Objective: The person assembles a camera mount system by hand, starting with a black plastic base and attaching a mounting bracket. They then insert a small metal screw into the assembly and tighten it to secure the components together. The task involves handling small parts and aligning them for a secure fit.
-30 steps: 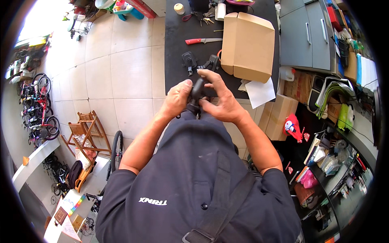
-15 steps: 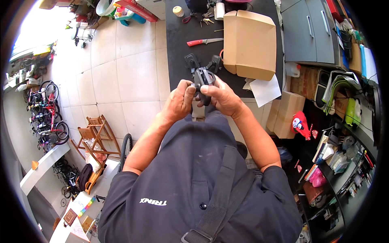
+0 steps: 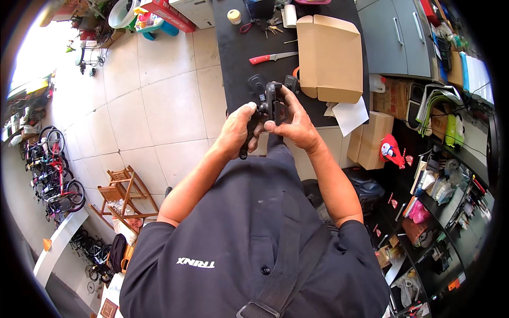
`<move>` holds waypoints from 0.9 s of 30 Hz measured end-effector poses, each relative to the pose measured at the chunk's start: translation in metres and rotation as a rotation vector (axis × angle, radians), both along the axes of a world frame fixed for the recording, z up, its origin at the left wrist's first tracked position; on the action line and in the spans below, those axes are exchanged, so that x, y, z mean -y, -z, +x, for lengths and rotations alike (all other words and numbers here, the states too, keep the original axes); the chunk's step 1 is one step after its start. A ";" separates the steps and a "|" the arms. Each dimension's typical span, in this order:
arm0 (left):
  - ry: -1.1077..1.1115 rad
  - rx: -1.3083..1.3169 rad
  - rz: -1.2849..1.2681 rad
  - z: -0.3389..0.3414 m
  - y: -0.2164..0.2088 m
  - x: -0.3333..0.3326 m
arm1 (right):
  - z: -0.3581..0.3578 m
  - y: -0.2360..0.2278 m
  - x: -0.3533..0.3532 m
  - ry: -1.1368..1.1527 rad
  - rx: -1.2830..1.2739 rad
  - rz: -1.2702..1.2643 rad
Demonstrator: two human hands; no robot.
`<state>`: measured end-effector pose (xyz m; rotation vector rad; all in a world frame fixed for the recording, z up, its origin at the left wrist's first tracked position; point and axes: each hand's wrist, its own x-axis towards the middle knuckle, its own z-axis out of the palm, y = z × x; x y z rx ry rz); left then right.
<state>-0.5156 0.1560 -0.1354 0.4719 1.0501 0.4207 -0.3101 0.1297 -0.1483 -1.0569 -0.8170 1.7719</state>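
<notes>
The black part (image 3: 269, 103) now stands turned upright between both hands.

A bicycle shop with a workshop corner. Bicycles (image 3: 55, 180) stand in a row on the tiled floor, well left of the black table (image 3: 238, 63). On the table lie a red-handled knife (image 3: 271, 56), keys (image 3: 270, 22) and a cardboard box (image 3: 330, 55). Right of the table, shelves (image 3: 450, 175) hold packaged goods.

Cardboard box (image 3: 330, 55) on black bench (image 3: 238, 58); red-handled knife (image 3: 272, 57) beside it; grey cabinets (image 3: 400, 34) right.
</notes>
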 end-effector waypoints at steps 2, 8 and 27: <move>-0.008 0.066 -0.014 -0.015 0.004 -0.004 | -0.014 0.001 -0.003 0.024 -0.006 -0.032; 0.012 -0.020 0.142 -0.041 0.010 -0.008 | -0.039 0.004 -0.010 0.047 -0.020 -0.075; 0.069 -0.279 -0.084 -0.070 0.197 0.047 | 0.066 0.254 0.023 0.032 0.848 -0.624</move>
